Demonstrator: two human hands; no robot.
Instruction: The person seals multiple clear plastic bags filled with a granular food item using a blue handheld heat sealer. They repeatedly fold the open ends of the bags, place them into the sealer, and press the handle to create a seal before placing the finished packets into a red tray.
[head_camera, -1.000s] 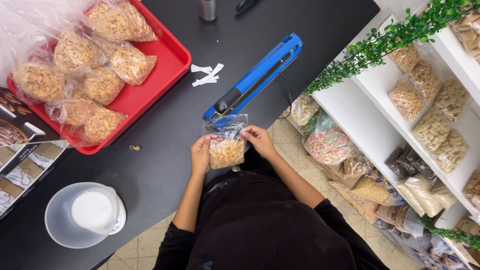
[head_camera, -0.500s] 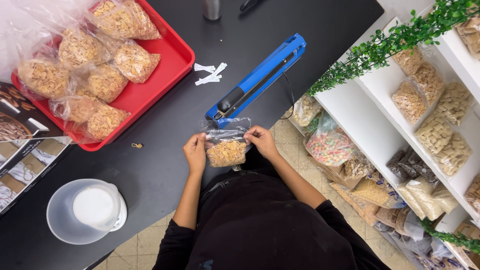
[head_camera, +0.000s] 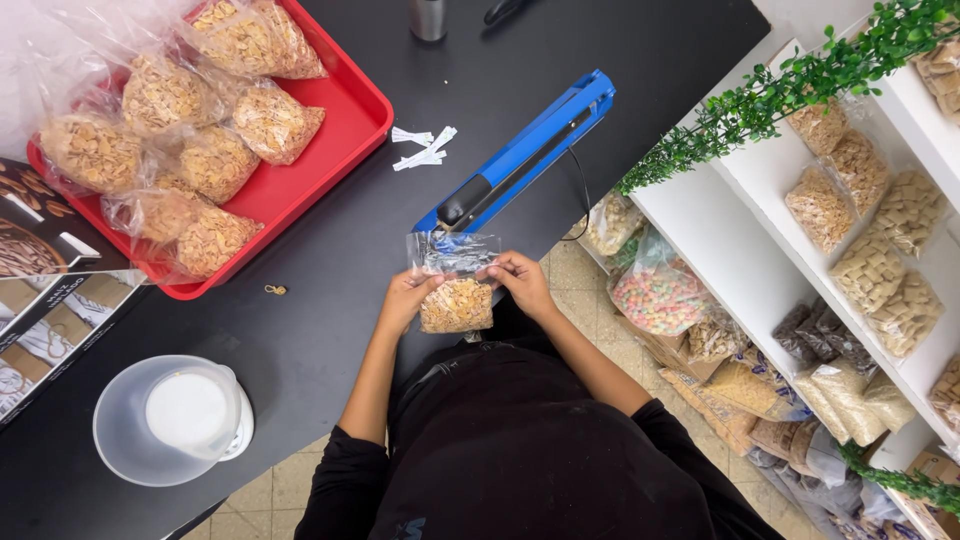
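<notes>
Small clear bag (head_camera: 457, 290) of cereal pinched at both sides, L hand (head_camera: 405, 298) & R hand (head_camera: 520, 280), grip closed on its upper part, held at counter (head_camera: 330, 260) edge just below blue sealer (head_camera: 520, 150). Empty top flattened, contents sunk to bottom, prob. to keep the mouth flat. Filled bags in red tray (head_camera: 345, 110), far left. Black counter; white shelves (head_camera: 740, 250) w/ more bags on right, tiled floor below.

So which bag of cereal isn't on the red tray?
The small clear plastic bag of golden cereal, held between the left hand and right hand. The others lie piled in the red plastic tray.
</notes>
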